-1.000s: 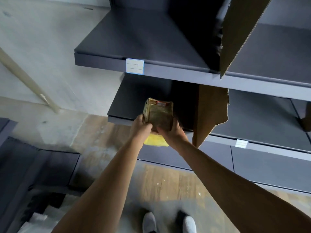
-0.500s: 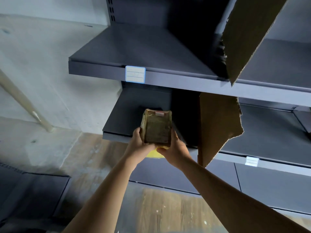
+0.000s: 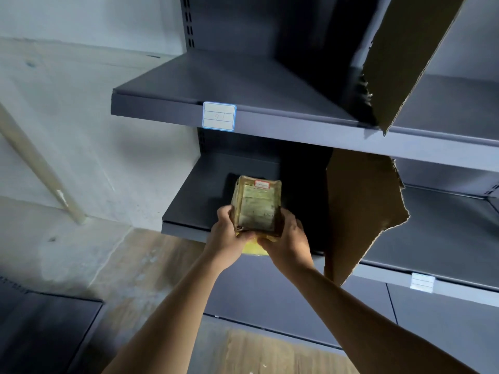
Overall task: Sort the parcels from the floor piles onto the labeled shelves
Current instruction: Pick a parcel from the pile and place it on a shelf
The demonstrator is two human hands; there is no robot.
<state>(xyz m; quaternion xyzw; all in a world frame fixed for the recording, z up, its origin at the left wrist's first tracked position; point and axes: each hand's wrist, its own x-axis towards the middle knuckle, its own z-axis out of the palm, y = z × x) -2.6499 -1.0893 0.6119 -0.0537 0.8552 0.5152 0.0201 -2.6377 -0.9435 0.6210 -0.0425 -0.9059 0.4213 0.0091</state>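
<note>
A small brown taped parcel point(image 3: 257, 207) with a printed label and a red-edged sticker stands upright in both my hands. My left hand point(image 3: 226, 236) grips its lower left side and my right hand point(image 3: 286, 240) grips its lower right side. The parcel is held in front of the edge of the lower dark grey shelf point(image 3: 189, 211). Behind my hands a yellow label point(image 3: 252, 249) shows on that shelf's edge. Above is another grey shelf point(image 3: 216, 82) with a white, blue-bordered label point(image 3: 219, 116) on its front edge.
Torn cardboard dividers stand on the shelves: one on the upper shelf point(image 3: 405, 58), one on the lower shelf point(image 3: 361, 209). A white label point(image 3: 422, 282) marks the lower shelf's right section. A pale wall and a slanted wooden stick point(image 3: 40, 163) are at left. Dark panels point(image 3: 46, 327) lie on the floor.
My view has tilted upward and closer to the shelves; my feet have left the view. Both hands keep hold of the parcel, which has tipped more upright before the lower shelf.
</note>
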